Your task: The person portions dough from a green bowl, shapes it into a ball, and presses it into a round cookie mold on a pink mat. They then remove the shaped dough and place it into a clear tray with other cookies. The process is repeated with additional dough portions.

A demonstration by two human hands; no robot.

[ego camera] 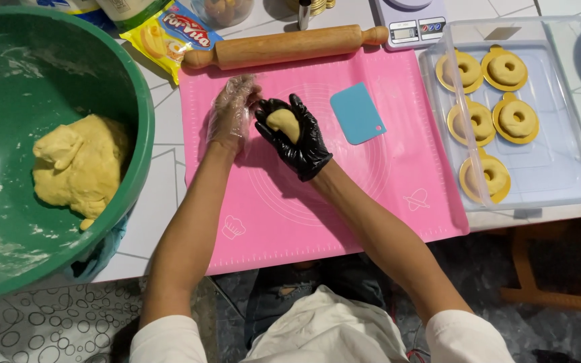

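Observation:
My right hand (298, 138), in a black glove, is closed around a small yellow piece of dough (283, 123) above the pink silicone mat (398, 175). My left hand (231, 113), in a clear plastic glove, rests beside it with its fingertips touching the dough piece and the black glove. Both hands hover over the upper middle of the mat. A large lump of yellow dough (79, 165) lies in the green bowl (144, 128) at the left.
A wooden rolling pin (284, 46) lies along the mat's far edge. A light blue scraper (358, 113) sits on the mat right of my hands. A clear tray (573, 161) at right holds several ring-shaped dough pieces (484, 176) on gold bases. A kitchen scale (411, 23) and a yellow packet (169, 30) stand behind.

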